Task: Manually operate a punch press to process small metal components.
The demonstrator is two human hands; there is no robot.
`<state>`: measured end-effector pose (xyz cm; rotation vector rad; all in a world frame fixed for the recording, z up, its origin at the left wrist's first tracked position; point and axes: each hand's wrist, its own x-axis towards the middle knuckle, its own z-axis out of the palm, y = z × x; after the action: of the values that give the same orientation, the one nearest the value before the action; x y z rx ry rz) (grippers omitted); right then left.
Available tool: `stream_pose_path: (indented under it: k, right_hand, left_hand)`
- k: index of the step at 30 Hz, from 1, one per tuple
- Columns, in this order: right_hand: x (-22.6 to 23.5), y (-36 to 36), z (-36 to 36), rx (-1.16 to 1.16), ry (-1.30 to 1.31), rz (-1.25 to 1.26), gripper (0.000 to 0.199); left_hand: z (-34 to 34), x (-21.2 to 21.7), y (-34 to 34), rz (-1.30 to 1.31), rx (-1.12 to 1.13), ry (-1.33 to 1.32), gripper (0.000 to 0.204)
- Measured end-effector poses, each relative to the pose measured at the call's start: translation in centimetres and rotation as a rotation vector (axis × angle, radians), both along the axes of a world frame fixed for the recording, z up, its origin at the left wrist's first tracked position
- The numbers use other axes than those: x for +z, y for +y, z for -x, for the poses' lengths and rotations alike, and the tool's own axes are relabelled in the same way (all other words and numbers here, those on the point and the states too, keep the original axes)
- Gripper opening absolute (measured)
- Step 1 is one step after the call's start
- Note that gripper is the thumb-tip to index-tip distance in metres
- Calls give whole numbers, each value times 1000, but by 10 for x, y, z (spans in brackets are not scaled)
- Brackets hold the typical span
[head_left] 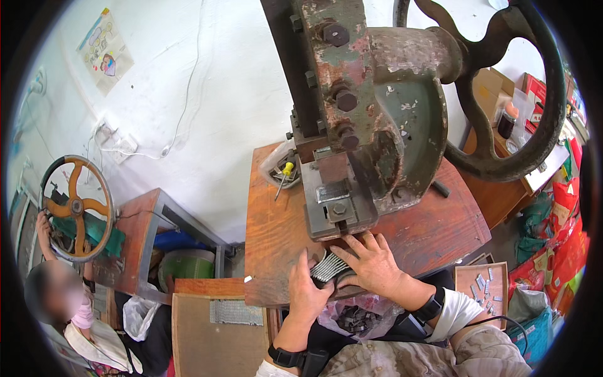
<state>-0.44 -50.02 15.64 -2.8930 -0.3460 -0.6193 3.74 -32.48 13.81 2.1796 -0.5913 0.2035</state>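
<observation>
A row of thin grey metal strips (329,267) lies at the front edge of a worn wooden bench (276,232), just below the die block (336,210) of a heavy rusty green press (383,113). My left hand (306,290) grips the left end of the strips. My right hand (372,264) rests flat on their right side, fingers spread toward the die. A large black flywheel (502,94) sits on the press at the upper right.
A yellow-handled screwdriver (284,176) lies in a bag on the bench's left. A clear bag of dark metal parts (358,314) hangs below my hands. A tray of small pieces (482,286) is at right. Another person (53,301) works an orange-spoked press wheel (76,207) at left.
</observation>
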Motion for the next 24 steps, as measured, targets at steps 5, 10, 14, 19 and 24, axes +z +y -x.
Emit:
stream_pose_path:
  k: [5, 10, 14, 19, 24]
  right_hand:
    - [-10, -2, 0, 14, 6, -74, 82]
    - [-9, -28, 5, 59, 55, -248, 79]
    - [-14, -48, 19, 50, -47, -464, 64]
    - [-12, -47, 22, 98, -80, -566, 49]
    - [-14, -53, 23, 126, -72, -608, 49]
  left_hand:
    - [-2, 10, -5, -243, -5, -137, 73]
    - [-10, 13, -17, -393, -47, -150, 63]
    - [2, 27, -32, -496, 24, -251, 53]
    - [-1, 7, -23, 37, 44, 69, 45]
    - [11, 31, 14, 1410, -349, 1193, 52]
